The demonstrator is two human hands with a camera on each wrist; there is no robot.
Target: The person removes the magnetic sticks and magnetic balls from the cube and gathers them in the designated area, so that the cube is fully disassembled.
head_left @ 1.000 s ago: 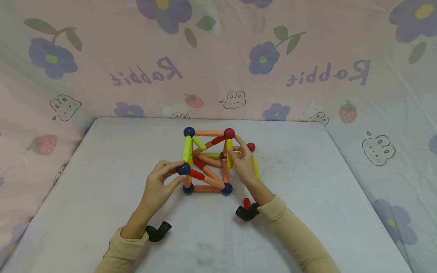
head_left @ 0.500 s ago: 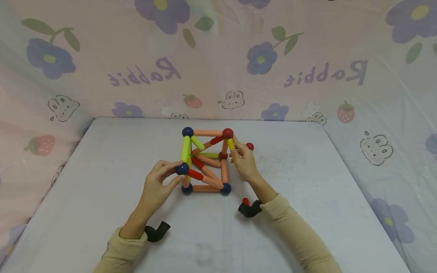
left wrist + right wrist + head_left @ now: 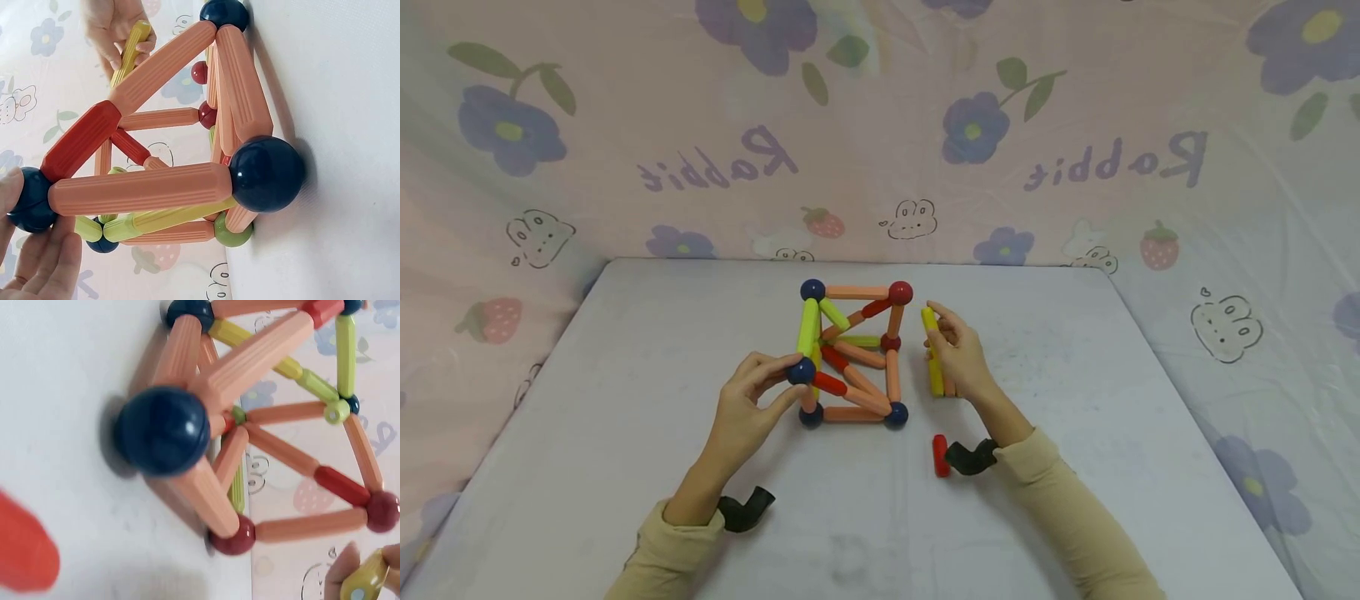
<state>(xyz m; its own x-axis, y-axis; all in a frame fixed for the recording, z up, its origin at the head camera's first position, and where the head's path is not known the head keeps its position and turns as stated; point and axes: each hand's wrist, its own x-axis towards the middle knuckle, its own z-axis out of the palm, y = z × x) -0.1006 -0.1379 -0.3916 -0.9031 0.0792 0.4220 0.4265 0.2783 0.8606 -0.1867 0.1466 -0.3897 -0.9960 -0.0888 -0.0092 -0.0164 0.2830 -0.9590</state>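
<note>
A frame of magnetic rods and balls (image 3: 857,414) stands mid-table. In the head view, my left hand (image 3: 741,412) pinches the dark blue ball (image 3: 801,371) at its upper near-left corner. To the right of the frame, my right hand (image 3: 961,354) holds a yellow rod (image 3: 929,320) between thumb and fingers, tilted and apart from the frame. The top right red ball (image 3: 900,293) joins orange rods and a red one. The left wrist view also shows the yellow rod (image 3: 132,53) held away from the structure; its pale end faces the right wrist camera.
Another yellow rod (image 3: 936,379) and an orange rod (image 3: 950,386) lie below my right hand, partly hidden. A red rod (image 3: 941,456) lies near my right cuff, beside a black curved piece (image 3: 972,457). A similar black piece (image 3: 747,510) is at my left cuff.
My right hand has moved right with the yellow rod, away from the top right red ball. The loose red ball is now hidden behind that hand. The left hand keeps its hold.
</note>
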